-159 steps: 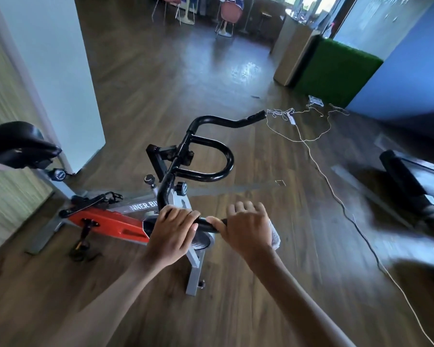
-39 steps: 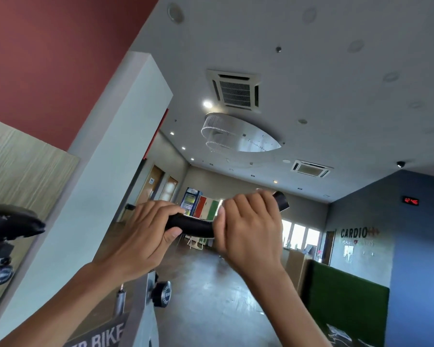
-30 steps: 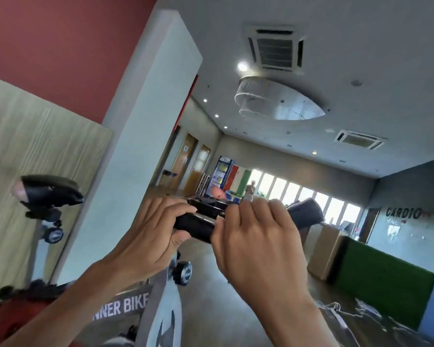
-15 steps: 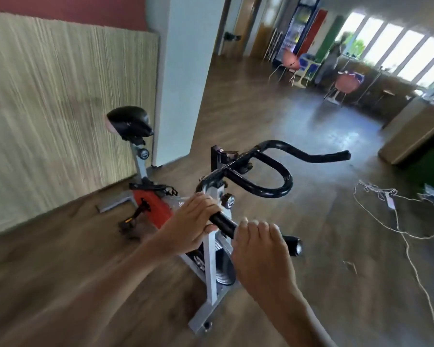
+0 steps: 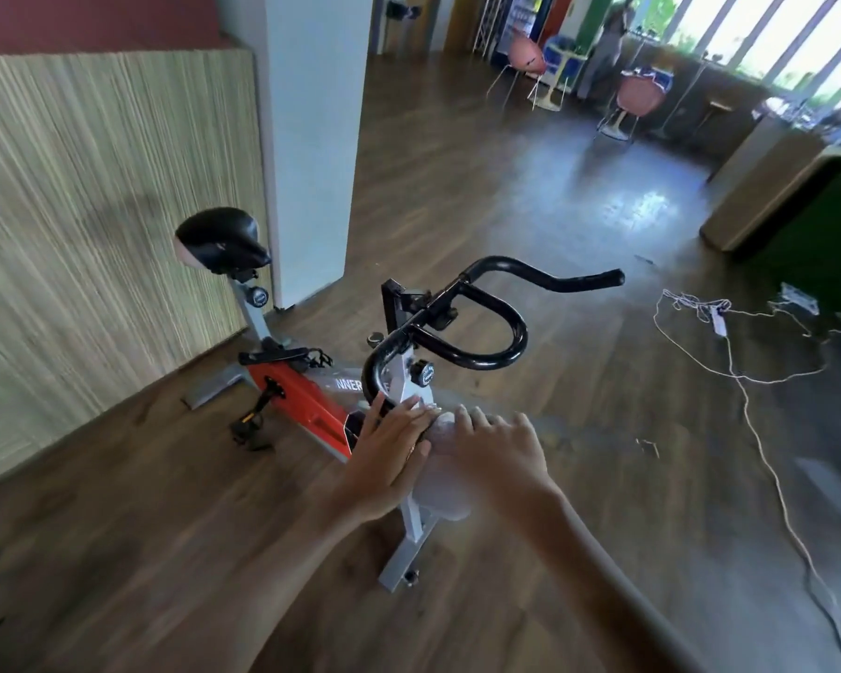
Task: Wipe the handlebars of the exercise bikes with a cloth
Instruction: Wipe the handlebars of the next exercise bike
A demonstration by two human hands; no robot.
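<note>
Whereas both grips clamped the near end of the handlebars (image 5: 522, 328) a moment ago, the left hand (image 5: 389, 461) now lies flat there and the right hand (image 5: 498, 454) spreads loose-fingered over the cloth (image 5: 440, 485), suggesting this end is wiped and the far horn (image 5: 583, 282) waits.

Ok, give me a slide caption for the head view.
Left hand and right hand at the handlebar of a red exercise bike, white cloth under the right.

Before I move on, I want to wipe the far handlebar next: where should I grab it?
Take the far handlebar at its straight free end, from above, cloth under your palm: that end juts out roughly level with nothing beside it.
</note>
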